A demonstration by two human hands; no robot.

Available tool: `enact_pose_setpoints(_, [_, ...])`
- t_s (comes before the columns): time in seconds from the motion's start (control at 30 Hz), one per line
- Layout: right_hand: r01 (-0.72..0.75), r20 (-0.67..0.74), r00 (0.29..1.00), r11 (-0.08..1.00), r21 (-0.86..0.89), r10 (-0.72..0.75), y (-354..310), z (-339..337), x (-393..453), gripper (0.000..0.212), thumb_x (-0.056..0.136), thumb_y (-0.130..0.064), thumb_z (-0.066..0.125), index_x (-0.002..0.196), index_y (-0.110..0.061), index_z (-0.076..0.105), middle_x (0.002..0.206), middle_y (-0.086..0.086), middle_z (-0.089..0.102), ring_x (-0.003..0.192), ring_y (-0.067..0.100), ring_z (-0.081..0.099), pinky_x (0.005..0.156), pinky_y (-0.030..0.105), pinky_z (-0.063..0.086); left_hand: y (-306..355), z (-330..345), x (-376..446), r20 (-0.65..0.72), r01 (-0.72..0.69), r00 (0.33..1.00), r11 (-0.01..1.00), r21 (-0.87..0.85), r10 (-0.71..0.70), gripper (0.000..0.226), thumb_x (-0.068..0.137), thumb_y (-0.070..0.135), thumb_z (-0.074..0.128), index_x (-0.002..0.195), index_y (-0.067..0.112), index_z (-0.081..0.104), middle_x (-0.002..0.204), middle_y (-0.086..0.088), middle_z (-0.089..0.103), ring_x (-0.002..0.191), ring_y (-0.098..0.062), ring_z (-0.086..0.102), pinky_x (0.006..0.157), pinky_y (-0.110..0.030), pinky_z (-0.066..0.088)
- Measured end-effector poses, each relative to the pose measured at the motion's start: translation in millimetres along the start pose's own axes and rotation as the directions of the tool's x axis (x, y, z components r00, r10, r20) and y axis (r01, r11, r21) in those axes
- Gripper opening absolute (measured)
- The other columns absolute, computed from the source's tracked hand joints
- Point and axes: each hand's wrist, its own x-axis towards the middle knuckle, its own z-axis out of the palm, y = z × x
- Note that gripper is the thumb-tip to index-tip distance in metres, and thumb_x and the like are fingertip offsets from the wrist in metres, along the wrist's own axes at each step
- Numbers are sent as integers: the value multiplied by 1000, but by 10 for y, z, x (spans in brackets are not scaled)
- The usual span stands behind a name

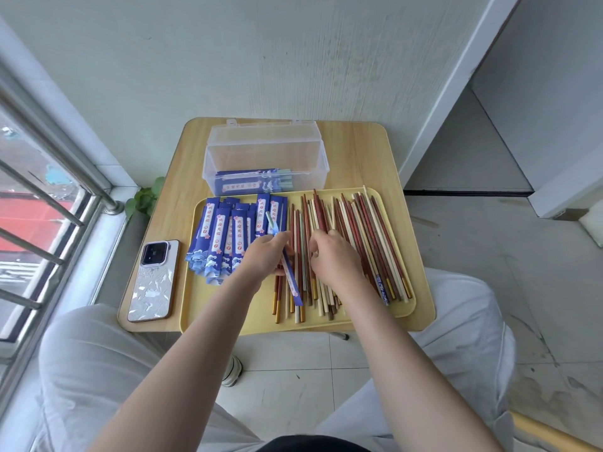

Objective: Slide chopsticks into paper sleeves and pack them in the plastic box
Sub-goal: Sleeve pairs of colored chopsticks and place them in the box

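Chopsticks (pixel 355 243) lie loose in a heap across the 3 o'clock half of the yellow tray (pixel 421 308) before me, red, brown and pale ones mixed together. At the tray's 9 o'clock side sits a fanned pile of blue paper sleeves (pixel 222 236), printed with white labels and wave patterns. My left hand (pixel 266 254) pinches one sleeved chopstick (pixel 287 265) (a pale green tip pokes out of the sleeve's far end) and holds it slanted above the heap, its near end pointing toward 5 o'clock. My right hand (pixel 332 256) rests on the loose chopsticks just beside the left, fingers curled down into the pile; whether they actually clasp a stick, I cannot tell, since the hand's back hides the fingertips.

At 12 o'clock from the tray stands the clear plastic box (pixel 266 148), lid raised behind it, with a few filled sleeves (pixel 251 181) lying flat on its bottom. Tray and box both sit on the small wooden counter (pixel 355 151). A phone (pixel 153 282) lies camera side up at the counter's 8 o'clock corner, just beside the tray. A bit of green plant (pixel 145 197) shows past the counter's 9 o'clock edge, near the window bars (pixel 45 184).
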Motion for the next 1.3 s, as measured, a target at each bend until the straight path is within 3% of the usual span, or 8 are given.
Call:
enact_pose_setpoints(0.1, [50, 43, 998, 999, -4, -50, -103, 22, 0, 12, 95, -13, 59, 105, -18, 65, 118, 4, 58, 80, 20, 63, 60, 30, 51, -9, -13, 0, -7, -4, 1000, 1000, 0, 4, 45, 102, 41, 48, 108, 1, 68, 100, -12, 72, 79, -16, 67, 52, -19, 52])
enact_pose_setpoints(0.33, [-9, 130, 991, 983, -183, 34, -269, 39, 11, 9, 98, -10, 54, 104, -12, 60, 100, 4, 60, 76, 22, 61, 59, 31, 47, -36, -49, -20, -52, 3, 999, 998, 63, 1, 45, 102, 42, 49, 107, 1, 66, 95, -12, 72, 72, -16, 69, 52, -23, 53])
enact_pose_setpoints(0.5, [-79, 170, 980, 983, -163, 107, -368, 49, -9, 10, 99, -13, 54, 106, -12, 62, 95, 4, 62, 78, 23, 59, 63, 30, 44, -38, -100, -19, -130, -25, 990, 978, 205, 52, 53, 97, 46, 50, 98, -4, 66, 86, -18, 73, 68, -26, 71, 80, -49, 61])
enact_pose_setpoints(0.73, [-142, 204, 964, 977, -157, 173, -474, 59, -56, 16, 99, -10, 53, 112, -10, 62, 108, 6, 65, 98, 25, 65, 66, 30, 43, -20, -135, -103, -140, -8, 988, 936, 351, 61, 45, 97, 48, 47, 83, 8, 60, 88, -17, 71, 82, -34, 71, 81, -48, 59])
enact_pose_setpoints(0.93, [-270, 206, 941, 963, -17, 268, -471, 24, -19, 15, 96, -26, 62, 101, -11, 62, 96, 4, 65, 76, 23, 61, 49, 26, 38, -31, -120, -93, -116, 10, 993, 954, 300, 26, 43, 97, 47, 49, 90, 7, 62, 94, -16, 69, 87, -32, 71, 83, -49, 60])
enact_pose_setpoints(1.07, [-331, 139, 940, 934, 137, 312, -364, -165, 5, 18, 93, -24, 64, 88, -11, 52, 86, 5, 65, 75, 24, 68, 53, 28, 49, -45, -110, -76, -108, 30, 994, 964, 264, -2, 47, 94, 48, 50, 96, 4, 66, 90, -14, 73, 80, -28, 73, 82, -47, 61])
enact_pose_setpoints(1.2, [-224, -79, 960, 906, 359, 268, -212, -331, 33, 8, 91, -13, 62, 92, -14, 54, 84, 1, 63, 67, 16, 62, 49, 26, 40, -83, -73, -44, -69, 29, 997, 983, 183, -17, 57, 81, 56, 46, 94, 5, 70, 87, -10, 76, 77, -27, 74, 84, -47, 60])
enact_pose_setpoints(1.3, [-101, -203, 941, 798, 594, 269, -169, -453, 78, 14, 91, -11, 59, 83, -23, 61, 82, 0, 69, 65, 17, 66, 57, 33, 55, -46, -1, -92, 6, 8, 1000, 996, 87, -9, 49, 89, 51, 53, 95, 5, 70, 94, -12, 75, 84, -29, 74, 83, -48, 61])
